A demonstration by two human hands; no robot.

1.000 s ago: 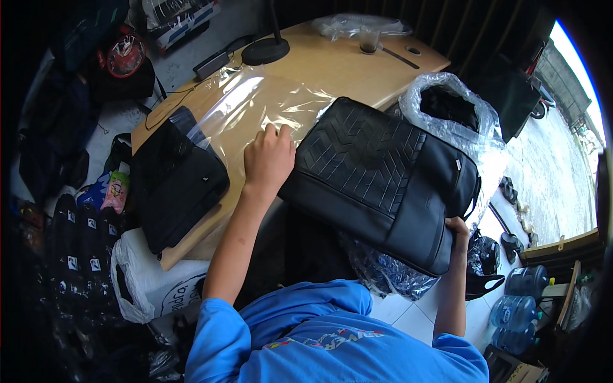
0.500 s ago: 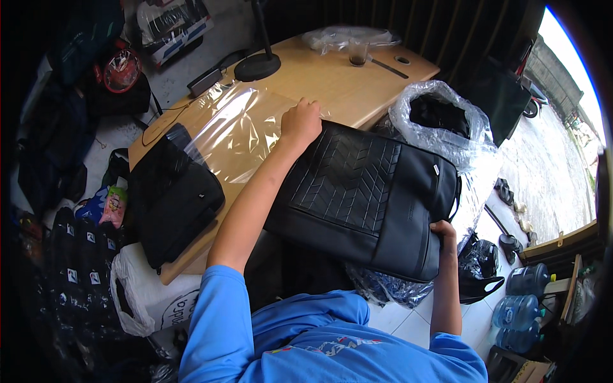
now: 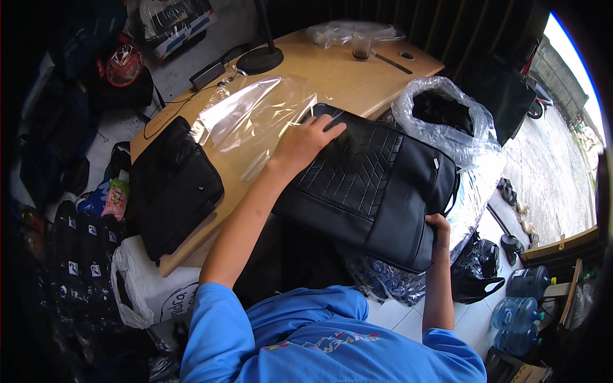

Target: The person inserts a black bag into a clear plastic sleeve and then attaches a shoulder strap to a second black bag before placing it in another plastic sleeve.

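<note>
A black backpack (image 3: 408, 185) with a chevron-patterned panel lies tilted in front of me, partly over the table's near edge. Along its right side, my right hand (image 3: 439, 225) grips the bag, thumb on top and the other fingers hidden beneath. My left hand (image 3: 305, 142) rests on the bag's far left end, with fingers stretched apart over the dark surface. Beside that hand, a clear plastic sheet (image 3: 255, 118) is spread on the wooden table (image 3: 332, 80). A second black bag (image 3: 175, 191) lies at the table's left end.
Behind the backpack sits an open clear plastic sack (image 3: 408, 108) with black contents. On the table stand a black lamp base (image 3: 260, 60) and a glass (image 3: 361, 50). Water jugs (image 3: 516, 314) and a black plastic bag (image 3: 477, 271) are on the right; a white bag (image 3: 143, 281) is at left.
My left hand has gone from a closed grasp at the backpack's far corner to spread fingers on its surface. The clear sheet's near part has shifted off the second black bag.
</note>
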